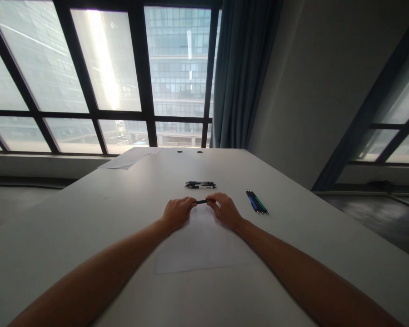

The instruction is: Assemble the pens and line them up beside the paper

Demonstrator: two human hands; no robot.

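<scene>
A dark pen lies crosswise between my two hands, over the far end of a white sheet of paper. My left hand pinches its left end, and my right hand has the other end between thumb and fingers. The fingers cover both tips of the pen. Just beyond my hands, several black and white pens lie side by side. To the right of my right hand is a slanted row of several blue, black and green pens.
The white table stretches away toward the windows. More sheets of paper lie at its far left edge. Two round dark cable holes sit near the far end. A blue curtain hangs behind the table, beside a pillar.
</scene>
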